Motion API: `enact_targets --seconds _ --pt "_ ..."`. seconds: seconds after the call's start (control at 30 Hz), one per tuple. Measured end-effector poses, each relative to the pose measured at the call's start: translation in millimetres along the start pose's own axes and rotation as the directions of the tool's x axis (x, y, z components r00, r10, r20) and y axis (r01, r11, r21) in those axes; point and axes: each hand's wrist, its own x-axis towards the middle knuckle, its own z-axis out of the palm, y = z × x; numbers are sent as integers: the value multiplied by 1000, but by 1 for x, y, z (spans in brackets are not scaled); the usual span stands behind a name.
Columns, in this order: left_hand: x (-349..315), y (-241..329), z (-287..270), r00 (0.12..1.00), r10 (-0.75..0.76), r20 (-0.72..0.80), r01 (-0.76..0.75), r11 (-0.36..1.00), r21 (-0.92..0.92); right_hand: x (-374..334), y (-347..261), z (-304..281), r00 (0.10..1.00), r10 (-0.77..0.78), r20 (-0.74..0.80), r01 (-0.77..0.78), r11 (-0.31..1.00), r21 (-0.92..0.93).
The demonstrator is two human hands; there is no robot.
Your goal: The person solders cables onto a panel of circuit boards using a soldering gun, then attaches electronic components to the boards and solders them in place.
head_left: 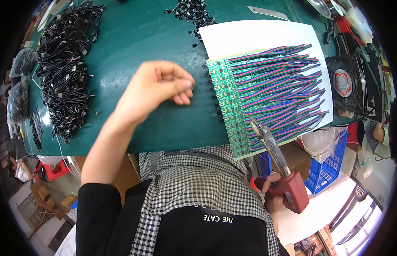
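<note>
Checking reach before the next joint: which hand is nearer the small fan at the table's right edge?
Right. The right hand holds the red soldering iron below the table edge, under the fan. The left hand is over the green mat, far across the board.

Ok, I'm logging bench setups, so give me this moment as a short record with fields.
Surface: green mat
Left hand: left hand over the mat, fingertips pinched together, seemingly on a small black part
Right hand: right hand grips the red handle of a soldering iron, tip over the circuit board
Board: green circuit board lined with multicoloured wires, lying on white paper
Far left: pile of black cables
Top: small black parts
Right: fan
</note>
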Motion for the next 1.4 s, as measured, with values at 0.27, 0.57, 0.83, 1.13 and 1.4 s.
enact_targets --seconds 0.27,0.57,0.83,1.13,1.4 --pt "-42 -5 66 985 -165 57 174 928 -330 5 -7 9 1000 -6 -9 5 998 -67" --pt "-44 -21 93 974 28 -224 -70 981 -183 4 5 -16 965 -60 253 192 821 -537" --pt "-38 -17 84 996 -35 -77 17 974 -224 -19 32 -47 982 -50 185 144 827 -543" --pt "-36 -19 86 995 -32 -92 14 981 -192 -18 38 -50 973 -132 187 216 798 -562" --pt "-35 -20 84 996 -24 -85 8 983 -185 -14 31 -46 976 -92 198 186 824 -536"
